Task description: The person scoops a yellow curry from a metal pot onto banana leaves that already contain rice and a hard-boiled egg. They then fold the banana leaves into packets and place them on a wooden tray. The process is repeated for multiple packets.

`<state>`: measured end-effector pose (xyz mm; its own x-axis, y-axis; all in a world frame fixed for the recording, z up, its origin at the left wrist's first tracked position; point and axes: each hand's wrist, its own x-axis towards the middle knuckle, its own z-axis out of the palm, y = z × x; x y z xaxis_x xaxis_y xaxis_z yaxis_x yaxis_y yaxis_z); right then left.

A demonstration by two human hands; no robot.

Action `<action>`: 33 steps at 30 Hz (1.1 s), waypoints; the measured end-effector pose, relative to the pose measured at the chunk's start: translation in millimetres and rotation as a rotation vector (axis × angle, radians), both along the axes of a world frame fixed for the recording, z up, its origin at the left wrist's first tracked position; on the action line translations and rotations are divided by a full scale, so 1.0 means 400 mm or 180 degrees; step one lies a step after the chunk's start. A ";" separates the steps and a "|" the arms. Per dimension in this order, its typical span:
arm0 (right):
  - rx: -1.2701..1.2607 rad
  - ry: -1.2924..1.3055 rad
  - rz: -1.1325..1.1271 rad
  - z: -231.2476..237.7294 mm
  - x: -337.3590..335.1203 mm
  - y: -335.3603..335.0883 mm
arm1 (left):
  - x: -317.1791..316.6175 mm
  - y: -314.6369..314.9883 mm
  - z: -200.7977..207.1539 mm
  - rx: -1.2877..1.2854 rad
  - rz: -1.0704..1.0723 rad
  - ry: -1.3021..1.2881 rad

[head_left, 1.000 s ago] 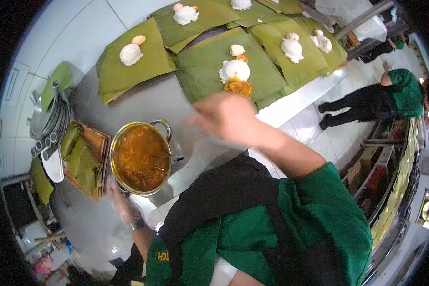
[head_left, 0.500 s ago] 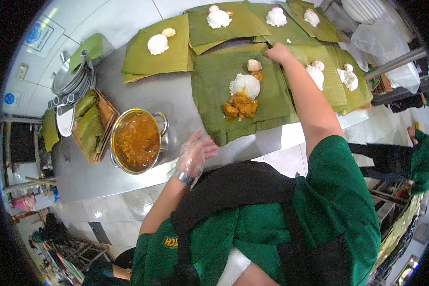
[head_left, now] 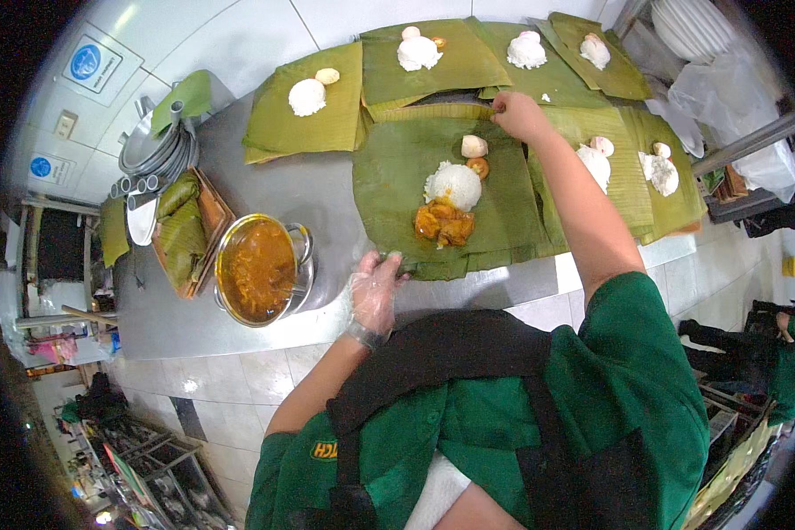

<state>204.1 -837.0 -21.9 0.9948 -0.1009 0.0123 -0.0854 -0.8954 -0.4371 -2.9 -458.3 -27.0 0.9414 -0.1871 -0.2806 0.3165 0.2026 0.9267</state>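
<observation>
A mound of white rice (head_left: pixel 453 185) lies on the banana leaf (head_left: pixel 389 177) in front of me. Saucy orange-brown chunks of meat (head_left: pixel 444 224) sit against its near side. Beyond the rice are a pale egg-like piece (head_left: pixel 473 147) and a small round brown piece (head_left: pixel 477 169). My left hand (head_left: pixel 375 287), in a clear plastic glove, pinches the leaf's near left corner. At the far right edge, my bare right hand (head_left: pixel 518 115) has its fingers closed on the same leaf. A steel pot (head_left: pixel 222 291) of brown stew stands left of my left hand.
Several more leaves with rice, such as one leaf (head_left: pixel 269 119), line the back and right of the steel table (head_left: pixel 322 199). Wrapped leaf parcels (head_left: pixel 184 238) and stacked pans (head_left: pixel 155 150) stand at the left. A person (head_left: pixel 786 353) is off to the right.
My left hand has gone from open beside the leaf to closed on its near left corner. My right hand stays at the far edge. The view has shifted a little.
</observation>
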 end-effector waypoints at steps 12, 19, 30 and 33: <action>0.0942 0.0081 0.0678 -0.033 -0.028 0.035 | 0.017 0.173 -0.107 0.2633 -0.0043 -0.1141; 0.1428 -0.0067 0.0798 -0.036 -0.098 0.028 | 0.029 0.173 -0.058 0.4739 -0.0326 -0.2491; 0.0330 0.0571 0.0493 0.048 -0.164 0.023 | 0.114 0.074 0.011 -0.0852 0.1470 0.1117; -0.0343 0.0584 0.0109 0.064 -0.197 0.036 | 0.122 0.068 0.004 -0.0977 0.1477 0.1137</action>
<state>125.4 -822.6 3.8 0.9842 -0.0747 -0.1604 -0.1233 -0.9398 -0.3187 45.8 -431.3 -25.5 0.8025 0.0945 -0.5891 0.4099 0.6302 0.6594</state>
